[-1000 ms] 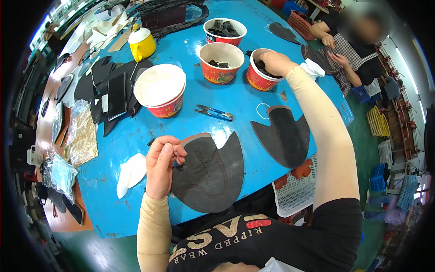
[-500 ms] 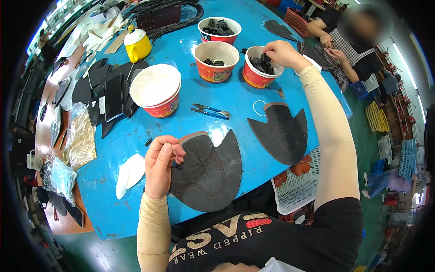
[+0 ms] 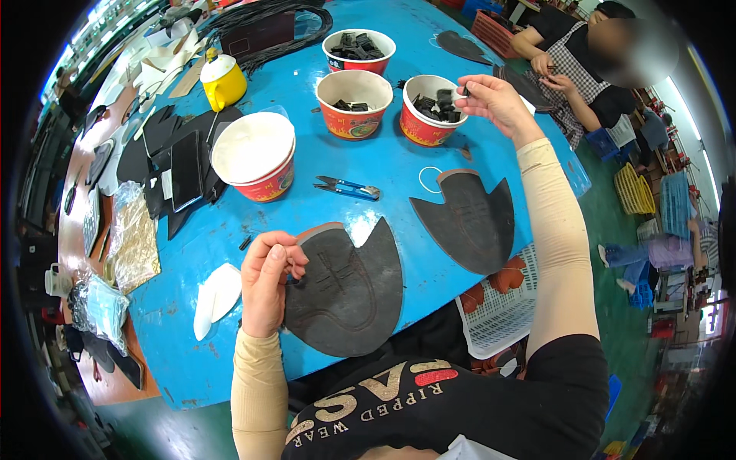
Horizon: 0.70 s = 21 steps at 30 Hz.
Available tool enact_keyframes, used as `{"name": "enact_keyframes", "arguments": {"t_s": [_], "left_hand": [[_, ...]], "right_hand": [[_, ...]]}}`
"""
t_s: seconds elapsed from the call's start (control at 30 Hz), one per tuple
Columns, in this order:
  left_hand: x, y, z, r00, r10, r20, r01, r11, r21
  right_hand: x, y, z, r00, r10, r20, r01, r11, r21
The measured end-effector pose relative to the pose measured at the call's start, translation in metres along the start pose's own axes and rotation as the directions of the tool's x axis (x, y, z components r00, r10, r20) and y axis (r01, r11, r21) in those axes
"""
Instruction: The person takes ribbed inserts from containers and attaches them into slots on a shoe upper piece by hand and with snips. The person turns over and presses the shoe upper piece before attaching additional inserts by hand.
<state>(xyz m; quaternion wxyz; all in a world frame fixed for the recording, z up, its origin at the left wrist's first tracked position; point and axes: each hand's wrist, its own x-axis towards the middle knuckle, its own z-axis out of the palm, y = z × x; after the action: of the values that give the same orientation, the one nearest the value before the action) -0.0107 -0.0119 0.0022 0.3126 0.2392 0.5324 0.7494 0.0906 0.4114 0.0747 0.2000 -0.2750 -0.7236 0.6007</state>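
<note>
My right hand (image 3: 497, 106) is raised at the right rim of a red paper tub (image 3: 423, 132) that holds small black pieces (image 3: 438, 106). Its thumb and fingers are pinched on a small black piece (image 3: 465, 90), mostly covered by the fingertips. Over the left edge of a dark shoe-upper piece (image 3: 349, 295) with a stitched curve, my left hand (image 3: 266, 280) is curled closed; anything in its fingers is hidden. A second dark upper piece (image 3: 471, 222) lies farther right, beside a white thread loop (image 3: 430, 180).
Blue-handled thread snips (image 3: 347, 188) lie mid-table. Two more red tubs (image 3: 354, 119) (image 3: 358, 65) hold black pieces; a white-topped tub (image 3: 255, 172) stands left, near a phone (image 3: 188, 170) and yellow pot (image 3: 222, 80). A white basket (image 3: 498, 326) sits at the near edge. A co-worker (image 3: 575, 77) sits far right.
My right hand has come up out of the tub and moved right, with a small black piece in its fingertips. My left hand keeps its curl by the upper piece. The view has shifted slightly.
</note>
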Motion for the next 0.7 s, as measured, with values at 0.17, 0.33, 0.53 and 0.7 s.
{"name": "enact_keyframes", "arguments": {"t_s": [0.17, 0.33, 0.53, 0.7], "left_hand": [[0.000, 0.001, 0.004, 1.000, 0.008, 0.022, -0.008, 1.000, -0.002], [-0.009, 0.003, 0.002, 0.998, -0.018, 0.054, 0.014, 0.997, 0.071], [-0.034, 0.012, 0.047, 0.980, 0.062, 0.191, -0.021, 0.978, -0.210], [-0.071, 0.012, 0.060, 0.997, 0.014, -0.072, -0.026, 0.985, -0.173]], "right_hand": [[-0.016, -0.004, 0.000, 0.997, -0.010, 0.075, 0.000, 0.991, 0.134], [-0.088, -0.010, 0.081, 0.939, -0.149, 0.309, 0.031, 0.935, 0.354], [-0.194, -0.004, 0.168, 0.871, -0.293, 0.394, 0.150, 0.923, 0.354], [-0.215, -0.003, 0.184, 0.789, -0.451, 0.417, 0.392, 0.893, 0.223]]}}
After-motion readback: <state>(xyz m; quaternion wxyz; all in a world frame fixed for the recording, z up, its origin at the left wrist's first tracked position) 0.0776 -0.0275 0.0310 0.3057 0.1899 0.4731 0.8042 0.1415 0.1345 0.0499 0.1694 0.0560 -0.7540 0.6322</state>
